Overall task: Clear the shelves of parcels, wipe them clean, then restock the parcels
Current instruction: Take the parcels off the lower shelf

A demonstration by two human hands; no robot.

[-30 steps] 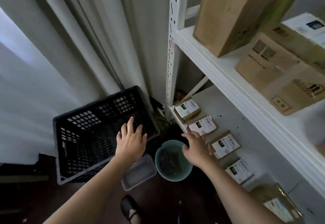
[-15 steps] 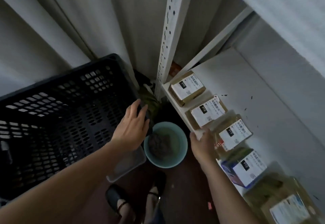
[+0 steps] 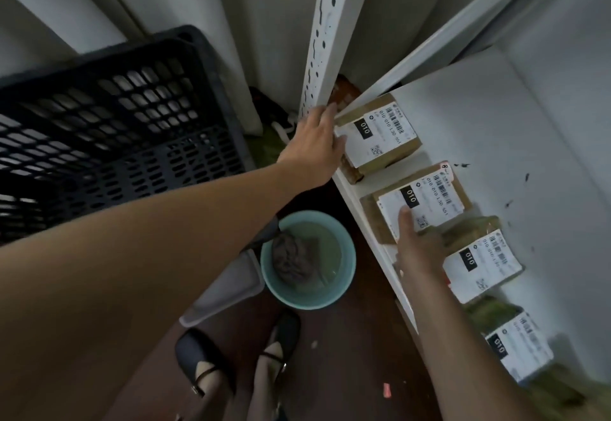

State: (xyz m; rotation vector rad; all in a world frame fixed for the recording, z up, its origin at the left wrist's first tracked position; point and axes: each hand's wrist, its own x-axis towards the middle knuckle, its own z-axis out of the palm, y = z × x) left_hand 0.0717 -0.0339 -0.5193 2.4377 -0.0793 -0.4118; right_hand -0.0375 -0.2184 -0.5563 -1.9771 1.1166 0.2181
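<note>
Several brown parcels with white "010" labels lie in a row on the low white shelf [image 3: 515, 129]. My left hand [image 3: 314, 149] reaches across to the farthest parcel [image 3: 380, 138]. Its fingers lie straight along that parcel's left end beside the shelf post, and its thumb touches the label corner. My right hand [image 3: 418, 248] rests between the second parcel [image 3: 426, 202] and the third parcel [image 3: 479, 262]. Its thumb lies flat on the second parcel's label, and its fingers are hidden. A fourth parcel [image 3: 519, 348] lies nearest to me.
A black slatted crate [image 3: 109, 129] stands on the floor at left. A teal bucket [image 3: 347, 275] holding water and a grey cloth [image 3: 294, 258] sits below the shelf edge, beside a clear tub [image 3: 224, 291]. A perforated white post [image 3: 327, 33] rises at the shelf corner. My shoes are below.
My view dropped closer to the low shelf. My left hand moved from the crate side to the farthest parcel. My right hand moved from the shelf's front edge onto the parcels.
</note>
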